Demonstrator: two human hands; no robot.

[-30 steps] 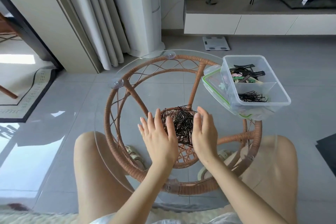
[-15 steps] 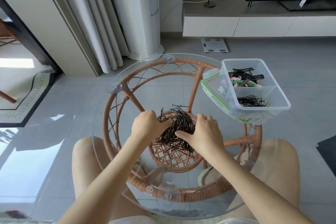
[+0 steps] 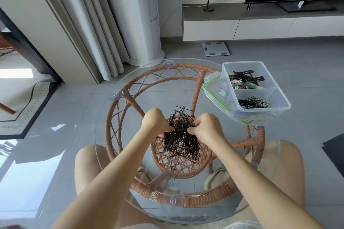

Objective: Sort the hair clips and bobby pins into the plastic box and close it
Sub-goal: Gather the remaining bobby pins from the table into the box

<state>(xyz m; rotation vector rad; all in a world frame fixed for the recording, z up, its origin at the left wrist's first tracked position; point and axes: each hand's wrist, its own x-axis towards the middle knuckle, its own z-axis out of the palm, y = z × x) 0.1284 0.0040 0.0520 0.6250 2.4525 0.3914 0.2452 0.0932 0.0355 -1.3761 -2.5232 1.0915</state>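
Hands closed on the bobby pins over the glass table.

Fingertips were buried in the dark bundle of bobby pins, so you could not count what each pinch held. Most pins ran near to far, fanning towards you, with one pin hanging loose below. Your left hand and right hand were curled nearly closed, gripping the bundle from either side above the glass table. Farther right, the plastic box stood open, its lid beneath it.
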